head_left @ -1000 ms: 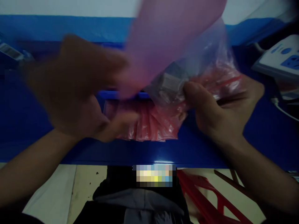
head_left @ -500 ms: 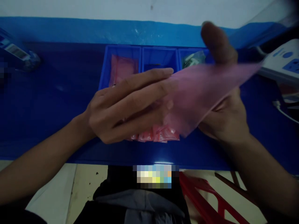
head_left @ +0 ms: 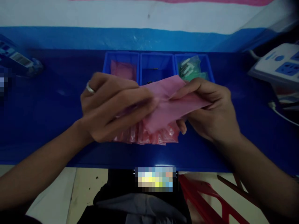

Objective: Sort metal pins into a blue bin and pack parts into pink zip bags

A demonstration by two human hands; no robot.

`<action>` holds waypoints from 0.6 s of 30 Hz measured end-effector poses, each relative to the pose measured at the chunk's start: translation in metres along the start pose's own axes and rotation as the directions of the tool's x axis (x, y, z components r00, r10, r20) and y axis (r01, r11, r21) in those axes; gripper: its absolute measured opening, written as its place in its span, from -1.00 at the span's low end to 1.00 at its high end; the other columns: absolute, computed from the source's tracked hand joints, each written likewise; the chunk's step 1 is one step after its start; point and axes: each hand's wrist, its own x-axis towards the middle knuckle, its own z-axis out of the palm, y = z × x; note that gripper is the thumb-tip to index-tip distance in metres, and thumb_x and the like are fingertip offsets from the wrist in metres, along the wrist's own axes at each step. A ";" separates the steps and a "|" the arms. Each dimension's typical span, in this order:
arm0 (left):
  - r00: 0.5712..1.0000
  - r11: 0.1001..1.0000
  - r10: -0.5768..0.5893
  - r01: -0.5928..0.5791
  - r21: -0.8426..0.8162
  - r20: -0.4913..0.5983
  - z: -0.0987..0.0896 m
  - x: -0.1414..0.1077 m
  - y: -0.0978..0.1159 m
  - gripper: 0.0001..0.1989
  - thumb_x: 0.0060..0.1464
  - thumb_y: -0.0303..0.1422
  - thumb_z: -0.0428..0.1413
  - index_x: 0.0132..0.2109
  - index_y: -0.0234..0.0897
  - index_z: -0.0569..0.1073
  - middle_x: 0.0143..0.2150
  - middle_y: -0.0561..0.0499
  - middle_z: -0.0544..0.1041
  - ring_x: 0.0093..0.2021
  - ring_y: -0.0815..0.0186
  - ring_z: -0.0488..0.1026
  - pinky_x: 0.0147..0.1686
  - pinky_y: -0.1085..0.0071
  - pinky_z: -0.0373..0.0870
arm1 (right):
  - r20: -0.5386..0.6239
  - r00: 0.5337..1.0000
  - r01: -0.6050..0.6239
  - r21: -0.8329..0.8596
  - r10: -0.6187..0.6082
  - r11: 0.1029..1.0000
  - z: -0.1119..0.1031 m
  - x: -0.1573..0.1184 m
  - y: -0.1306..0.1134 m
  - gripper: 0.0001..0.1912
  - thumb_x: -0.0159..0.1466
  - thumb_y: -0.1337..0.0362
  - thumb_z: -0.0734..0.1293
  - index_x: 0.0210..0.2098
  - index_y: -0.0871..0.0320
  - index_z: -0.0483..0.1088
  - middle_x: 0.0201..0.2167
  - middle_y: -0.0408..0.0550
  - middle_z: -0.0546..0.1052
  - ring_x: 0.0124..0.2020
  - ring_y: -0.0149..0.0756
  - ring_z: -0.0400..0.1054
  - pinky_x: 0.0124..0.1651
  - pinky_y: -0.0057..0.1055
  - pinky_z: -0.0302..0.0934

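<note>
Between my two hands is a pink plastic bag (head_left: pixel 161 115), held above the table in front of the bins. The fingers of my left hand (head_left: pixel 114 105), with a ring on one of them, close on the bag's left side. My right hand (head_left: pixel 210 109) pinches its right part, the thumb lying on top near the middle. Under the bag and my left hand lie several filled pink bags (head_left: pixel 163 138) in a row, partly covered. Whether the held bag contains anything cannot be seen.
Behind my hands stand three blue bins: the left bin (head_left: pixel 106 63) with pink bags, the middle bin (head_left: pixel 157 59) with small dark pieces, the right bin (head_left: pixel 210 68) with green-and-white packets. A white power strip (head_left: pixel 277 63) is at right, a blue package (head_left: pixel 16 56) at left, a red stool (head_left: pixel 205 196) below.
My right thumb, raised before, has come down onto the pink bag. Both hands now grip the bag closer to the middle, and the view has tilted slightly upward.
</note>
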 end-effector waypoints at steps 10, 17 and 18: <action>0.929 0.910 -0.300 0.210 -0.358 -0.215 0.006 0.015 -0.045 -0.23 -0.05 -0.29 0.46 0.26 -0.11 0.33 0.07 0.00 0.58 -0.11 0.29 0.60 -0.20 0.33 0.66 | -0.219 0.974 0.061 0.008 -0.058 0.998 -0.001 0.008 -0.004 -0.88 0.22 0.45 0.45 -0.31 0.10 0.58 -0.26 -0.10 0.58 -0.58 -0.45 0.39 -0.71 -0.49 0.14; 0.900 0.898 -0.400 0.348 -0.269 -0.174 -0.001 0.016 -0.041 -0.92 0.16 -0.35 0.26 -0.19 -0.19 0.64 -0.20 0.09 0.67 -0.21 0.26 0.62 -0.04 0.17 0.66 | -0.200 0.974 0.091 -0.103 -0.110 0.991 0.001 0.001 -0.003 -0.85 0.27 0.45 0.41 -0.26 0.07 0.58 -0.24 -0.11 0.58 -0.56 -0.46 0.38 -0.62 -0.44 0.11; 0.890 0.905 -0.407 0.362 -0.222 -0.205 -0.001 0.015 -0.041 -0.91 0.19 -0.33 0.24 -0.20 -0.20 0.64 -0.22 0.09 0.67 -0.23 0.29 0.61 -0.06 0.20 0.64 | -0.198 0.974 0.092 -0.114 -0.113 0.989 0.001 0.000 -0.003 -0.84 0.27 0.45 0.41 -0.26 0.06 0.57 -0.23 -0.12 0.58 -0.56 -0.46 0.38 -0.62 -0.44 0.11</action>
